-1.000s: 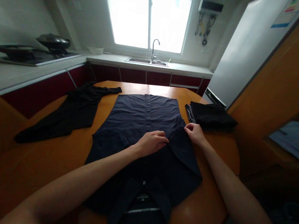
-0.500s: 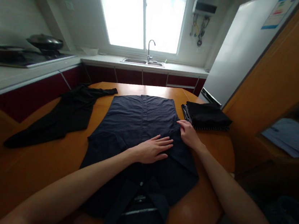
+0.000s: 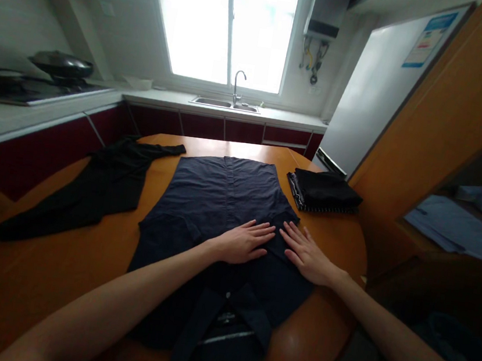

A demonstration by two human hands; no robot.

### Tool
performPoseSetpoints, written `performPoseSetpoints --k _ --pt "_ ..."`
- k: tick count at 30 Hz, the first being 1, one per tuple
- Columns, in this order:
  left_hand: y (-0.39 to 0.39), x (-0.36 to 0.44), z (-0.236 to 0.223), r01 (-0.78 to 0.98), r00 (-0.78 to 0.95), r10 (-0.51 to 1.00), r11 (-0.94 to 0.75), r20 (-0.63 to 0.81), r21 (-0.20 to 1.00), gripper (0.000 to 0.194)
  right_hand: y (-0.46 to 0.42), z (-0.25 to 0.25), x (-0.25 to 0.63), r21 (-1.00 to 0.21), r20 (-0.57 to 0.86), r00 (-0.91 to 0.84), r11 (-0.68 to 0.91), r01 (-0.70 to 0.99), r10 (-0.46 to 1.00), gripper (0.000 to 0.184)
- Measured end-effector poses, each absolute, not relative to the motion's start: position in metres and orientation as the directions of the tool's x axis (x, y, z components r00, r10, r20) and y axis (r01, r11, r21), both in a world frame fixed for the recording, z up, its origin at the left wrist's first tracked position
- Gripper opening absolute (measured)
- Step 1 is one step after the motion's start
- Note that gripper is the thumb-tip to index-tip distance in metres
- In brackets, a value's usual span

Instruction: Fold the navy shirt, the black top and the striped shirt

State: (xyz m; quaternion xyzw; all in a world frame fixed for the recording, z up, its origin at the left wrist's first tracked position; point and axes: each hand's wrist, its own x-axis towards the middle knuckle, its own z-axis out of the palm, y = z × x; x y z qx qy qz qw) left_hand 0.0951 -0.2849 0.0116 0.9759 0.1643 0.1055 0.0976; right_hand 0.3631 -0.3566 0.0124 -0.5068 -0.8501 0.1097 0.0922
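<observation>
A dark navy shirt [image 3: 226,193] lies spread on the wooden table, its collar toward me and its hem toward the window. A white button shows just above the open collar. My left hand [image 3: 244,242] rests flat on the middle of the shirt, fingers stretched to the right. On the shirt's right side, my right hand [image 3: 306,253] lies palm down with its fingers spread over the sleeve area. The fingertips of both hands are close together but apart.
The round wooden table [image 3: 292,339] carries a black garment [image 3: 103,187] laid out at left and a folded stack of dark clothes [image 3: 325,192] at right. Beyond stand a counter with a sink [image 3: 213,103], a stove with a wok [image 3: 62,65], and a fridge [image 3: 379,86].
My right hand has let go of the shirt's right edge, moved nearer to me and flattened onto the cloth. My left hand stays in place on the shirt. The view has shifted slightly.
</observation>
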Motion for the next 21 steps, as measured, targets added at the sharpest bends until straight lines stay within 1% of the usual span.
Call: performPoseSetpoints --k 2,6,8,10,12,15,18,21 --pt "-0.284 0.096 0.011 0.296 0.923 0.341 -0.926 0.181 0.233 0.056 -0.391 0.017 0.373 -0.31 -0.005 -0.502 0.476 0.823 0.865 0.057" --pt "-0.284 0.097 0.011 0.3 0.923 0.344 -0.924 0.172 0.236 0.055 -0.441 0.024 0.389 -0.381 -0.078 -0.511 0.448 0.808 0.856 0.064" --pt "-0.284 0.097 0.011 0.3 0.924 0.343 -0.925 0.17 0.232 0.055 -0.449 0.027 0.394 -0.429 -0.096 -0.51 0.427 0.796 0.855 0.061" --pt "-0.284 0.097 0.012 0.302 0.926 0.341 -0.926 0.161 0.227 0.056 -0.442 0.027 0.394 -0.467 -0.064 -0.478 0.397 0.79 0.876 0.057" --pt "-0.283 0.096 0.011 0.305 0.929 0.34 -0.926 0.145 0.222 0.056 -0.422 0.025 0.389 -0.475 0.01 -0.414 0.369 0.799 0.91 0.058" --pt "-0.283 0.095 0.012 0.306 0.932 0.338 -0.927 0.129 0.218 0.054 -0.376 0.018 0.377 -0.428 0.082 -0.323 0.326 0.843 0.943 0.063" --pt "-0.285 0.094 0.014 0.309 0.934 0.339 -0.925 0.113 0.22 0.053 -0.331 0.009 0.368 -0.324 0.081 -0.274 0.286 0.902 0.958 0.064" --pt "-0.287 0.094 0.019 0.313 0.933 0.343 -0.922 0.106 0.227 0.053 -0.307 0.001 0.37 -0.223 0.067 -0.246 0.254 0.941 0.967 0.062"
